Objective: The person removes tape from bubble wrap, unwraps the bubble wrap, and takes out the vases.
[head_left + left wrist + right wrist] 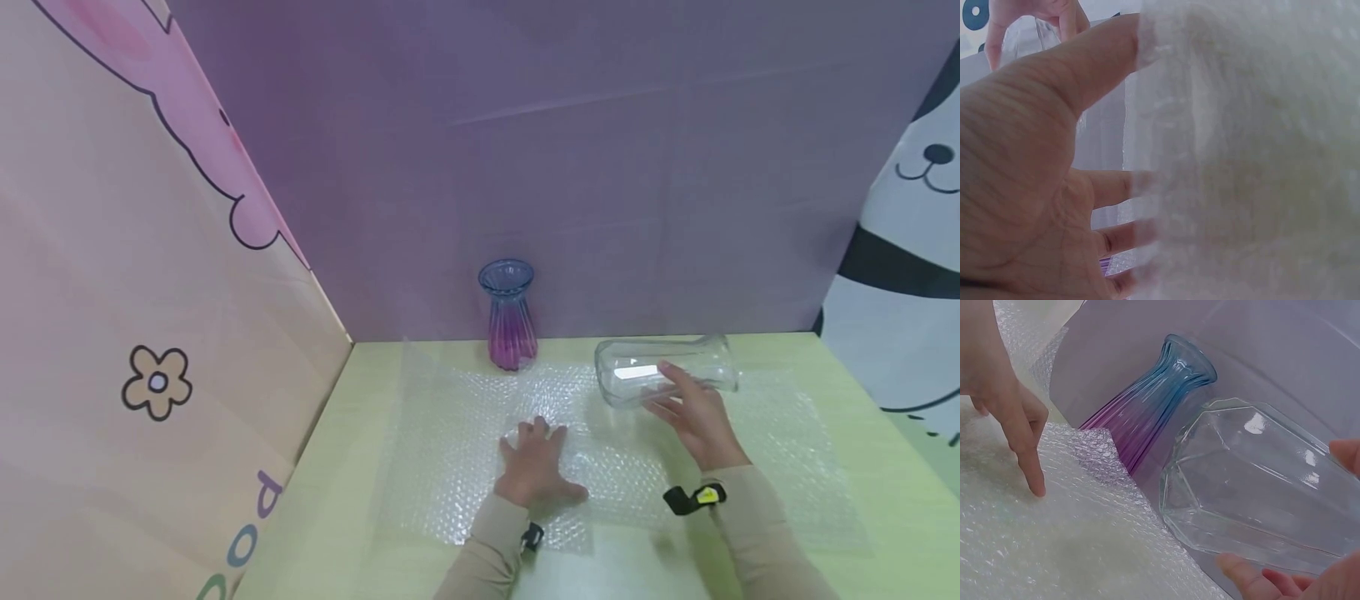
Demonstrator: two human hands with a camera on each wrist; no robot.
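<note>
My right hand [703, 427] holds a clear glass vase [618, 379] on its side above the sheet of bubble wrap [457, 442]. Its faceted base points left in the head view, and thumb and fingers grip it from either side in the right wrist view. With fingers spread, my left hand [534, 468] rests on the bubble wrap at its near middle part. In the left wrist view a blurred fold of the wrap [1260, 150] hides that hand's fingertips. Behind the wrap stands an upright fluted glass vase [512, 329], blue at the rim and purple below.
The pale yellow table [322, 500] ends at a purple-grey backdrop [600, 208]. A printed panel with a flower [157, 383] borders the left side. On the right hangs a panel with a panda picture [915, 258].
</note>
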